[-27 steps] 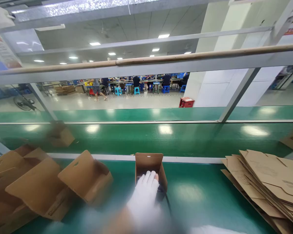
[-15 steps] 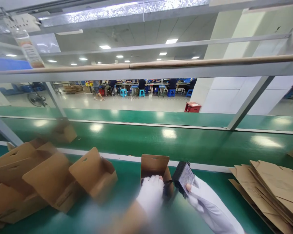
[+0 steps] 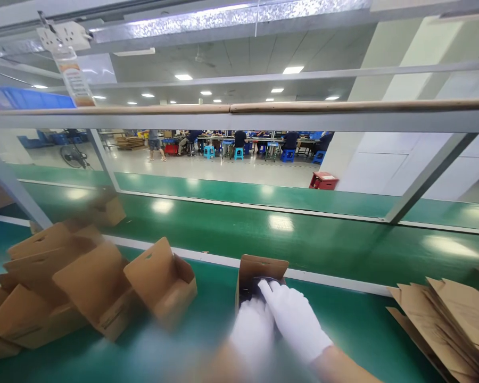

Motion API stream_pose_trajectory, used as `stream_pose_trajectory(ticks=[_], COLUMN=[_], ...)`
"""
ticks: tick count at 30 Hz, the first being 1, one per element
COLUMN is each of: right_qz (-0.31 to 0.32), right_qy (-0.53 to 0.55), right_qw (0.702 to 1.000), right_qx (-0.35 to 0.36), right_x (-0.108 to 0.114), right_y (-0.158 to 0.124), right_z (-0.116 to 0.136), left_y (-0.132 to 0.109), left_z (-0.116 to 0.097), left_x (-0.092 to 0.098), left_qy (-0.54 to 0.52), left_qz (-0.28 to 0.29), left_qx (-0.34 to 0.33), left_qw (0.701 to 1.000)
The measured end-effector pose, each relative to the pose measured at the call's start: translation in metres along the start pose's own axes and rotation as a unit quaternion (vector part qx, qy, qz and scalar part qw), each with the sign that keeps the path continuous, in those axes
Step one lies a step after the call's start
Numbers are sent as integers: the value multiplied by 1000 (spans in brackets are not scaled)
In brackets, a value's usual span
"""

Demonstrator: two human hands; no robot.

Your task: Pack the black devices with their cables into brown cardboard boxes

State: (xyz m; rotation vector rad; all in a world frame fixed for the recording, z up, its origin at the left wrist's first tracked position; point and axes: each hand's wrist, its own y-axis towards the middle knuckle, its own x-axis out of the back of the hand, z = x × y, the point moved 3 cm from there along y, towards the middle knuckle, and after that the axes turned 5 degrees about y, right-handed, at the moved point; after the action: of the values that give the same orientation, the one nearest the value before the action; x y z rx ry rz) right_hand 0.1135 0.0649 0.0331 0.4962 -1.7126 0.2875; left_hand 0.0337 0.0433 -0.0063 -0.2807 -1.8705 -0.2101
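Observation:
An open brown cardboard box stands on the green surface in front of me, its lid flap raised at the back. Inside it lies a black item, mostly covered by my hands; a dark curved edge, perhaps cable, shows above the fingers. My left hand, white-gloved and blurred, reaches into the box front with its fingertips hidden. Over the box's right side, my right hand, also gloved, is open with stretched fingers touching the black item. The black adapter with a label is not separately visible.
Several open cardboard boxes stand at the left. Flattened cardboard pieces are stacked at the right. Beyond a white strip runs a green belt; a metal frame bar crosses above. People sit at far tables.
My right hand has moved left from beside the box to over its opening. The black adapter it held outside the box no longer shows there. The view has shifted slightly.

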Motion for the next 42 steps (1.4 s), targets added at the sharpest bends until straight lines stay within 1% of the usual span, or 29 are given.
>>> stream_pose_trajectory(ticks=[3, 5, 6, 8, 9, 10, 11, 12, 14, 15, 17, 19, 21, 23, 26, 28, 31, 33, 35, 37, 39, 42], right_qz=[32, 45, 49, 61, 65, 66, 64, 61, 65, 72, 91, 114, 134, 145, 152, 157, 155, 141, 135, 156, 188, 214], right_qy=[-4, 2, 5, 9, 11, 7, -4, -25, -71, -85, -71, -21, 16, 28, 28, 29, 32, 30, 48, 86, 121, 145], right_qw=[999, 999, 999, 998, 998, 998, 998, 998, 995, 993, 991, 991, 988, 985, 984, 982, 981, 984, 983, 974, 962, 952], right_qx=[-24, -22, -18, -6, -2, 1, 4, 10, 34, 49, 65, 69, 76, 86, 90, 97, 108, 105, 114, 137, 155, 162], right_x=[-5, -12, -16, -20, -21, -20, -19, -17, -15, -14, -14, -15, -18, -20, -22, -18, -5, 4, 6, 0, -11, -22], right_y=[22, 33, 36, 36, 33, 28, 22, 16, 5, 2, 2, 9, 19, 30, 39, 41, 38, 36, 35, 38, 42, 51], right_z=[7, 5, 3, 0, -1, -1, 0, 1, 5, 5, 3, -3, -10, -15, -16, -14, -12, -11, -7, 0, 7, 9], left_y=[-19, -34, -40, -45, -44, -40, -34, -26, -10, -3, 7, 13, 15, 16, 16, 16, 16, 17, 18, 19, 20, 20], left_z=[9, 20, 28, 46, 56, 65, 72, 78, 84, 86, 86, 87, 88, 90, 92, 91, 91, 91, 90, 90, 88, 83], left_x=[1, 6, 10, 19, 23, 25, 25, 22, 13, 8, -3, -12, -20, -25, -29, -31, -36, -40, -42, -43, -40, -33], left_qy=[-38, -67, -83, -118, -140, -168, -204, -245, -317, -350, -396, -416, -407, -395, -397, -396, -382, -376, -374, -377, -376, -365], left_qz=[-34, -74, -110, -204, -237, -247, -233, -200, -125, -102, -84, -80, -75, -70, -65, -69, -89, -99, -106, -115, -129, -148], left_qx=[-44, -66, -65, -41, -22, -4, 4, 2, -28, -53, -93, -110, -101, -81, -59, -42, -17, -18, -29, -43, -52, -63], left_qw=[998, 993, 988, 971, 961, 954, 951, 949, 940, 930, 910, 899, 905, 912, 914, 915, 920, 921, 921, 918, 916, 917])
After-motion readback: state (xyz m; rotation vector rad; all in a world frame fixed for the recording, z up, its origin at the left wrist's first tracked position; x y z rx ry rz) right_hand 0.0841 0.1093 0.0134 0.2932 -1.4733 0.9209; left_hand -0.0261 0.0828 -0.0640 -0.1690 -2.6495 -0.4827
